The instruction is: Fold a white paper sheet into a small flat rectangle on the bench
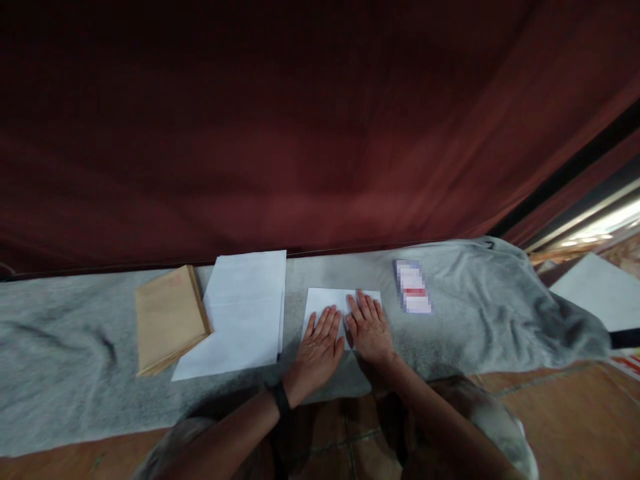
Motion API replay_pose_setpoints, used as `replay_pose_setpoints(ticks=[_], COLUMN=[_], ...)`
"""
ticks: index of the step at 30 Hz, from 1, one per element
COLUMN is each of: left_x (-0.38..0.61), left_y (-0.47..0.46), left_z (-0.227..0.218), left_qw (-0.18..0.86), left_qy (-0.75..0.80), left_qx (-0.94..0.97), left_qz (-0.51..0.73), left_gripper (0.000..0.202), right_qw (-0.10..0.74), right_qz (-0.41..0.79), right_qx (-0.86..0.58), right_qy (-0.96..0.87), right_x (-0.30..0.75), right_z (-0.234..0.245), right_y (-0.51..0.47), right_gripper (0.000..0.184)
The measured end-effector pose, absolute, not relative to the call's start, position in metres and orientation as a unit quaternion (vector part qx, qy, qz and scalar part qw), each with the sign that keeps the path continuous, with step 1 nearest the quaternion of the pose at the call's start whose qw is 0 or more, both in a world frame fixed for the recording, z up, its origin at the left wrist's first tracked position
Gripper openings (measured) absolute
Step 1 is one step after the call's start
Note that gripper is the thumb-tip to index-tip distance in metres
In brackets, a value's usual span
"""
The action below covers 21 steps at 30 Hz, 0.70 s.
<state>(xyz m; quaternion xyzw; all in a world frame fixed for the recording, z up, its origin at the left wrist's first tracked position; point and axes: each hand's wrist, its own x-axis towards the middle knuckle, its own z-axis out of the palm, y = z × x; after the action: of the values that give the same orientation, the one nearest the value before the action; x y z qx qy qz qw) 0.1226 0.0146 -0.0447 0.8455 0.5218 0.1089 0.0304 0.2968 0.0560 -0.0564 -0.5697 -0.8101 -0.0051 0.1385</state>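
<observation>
A small white sheet of paper (320, 298), perhaps folded, lies flat on the grey cloth. My left hand (320, 343) rests on its left part, palm down with the fingers stretched out. Pressed flat on the right part is my right hand (370, 330), its fingers also extended. Both hands are open, and they partly cover the paper. To the left lie large white sheets (245, 313) in a stack. A pile of brown envelopes (173, 317) overlaps their left edge. On the right is a small card or packet (414, 287), blurred by pixels, with a red band.
A grey cloth (465, 300) covers the long, narrow surface, with wrinkles at both ends. Dark red fabric (320, 147) hangs right behind it. At the far right sits another white sheet (600, 287). Tiled floor (565, 407) shows below the front edge.
</observation>
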Motion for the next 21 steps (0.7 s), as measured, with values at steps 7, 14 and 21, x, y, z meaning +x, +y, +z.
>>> replay_pose_setpoints(ticks=[7, 14, 21], left_x=[0.134, 0.111, 0.111], left_y=[0.051, 0.061, 0.063], left_z=[-0.050, -0.045, -0.040], left_qw=[0.037, 0.012, 0.007], left_qy=[0.543, 0.575, 0.576], left_qx=[0.830, 0.809, 0.811], left_qz=[0.124, 0.119, 0.098], left_gripper=[0.054, 0.056, 0.055], right_qw=[0.147, 0.181, 0.144], right_qz=[0.000, 0.046, 0.093], right_qx=[-0.571, -0.566, -0.602], right_qy=[-0.807, -0.803, -0.780], right_x=[0.296, 0.303, 0.295], right_z=[-0.059, -0.051, -0.025], right_y=[0.055, 0.077, 0.106], right_gripper=[0.053, 0.046, 0.039])
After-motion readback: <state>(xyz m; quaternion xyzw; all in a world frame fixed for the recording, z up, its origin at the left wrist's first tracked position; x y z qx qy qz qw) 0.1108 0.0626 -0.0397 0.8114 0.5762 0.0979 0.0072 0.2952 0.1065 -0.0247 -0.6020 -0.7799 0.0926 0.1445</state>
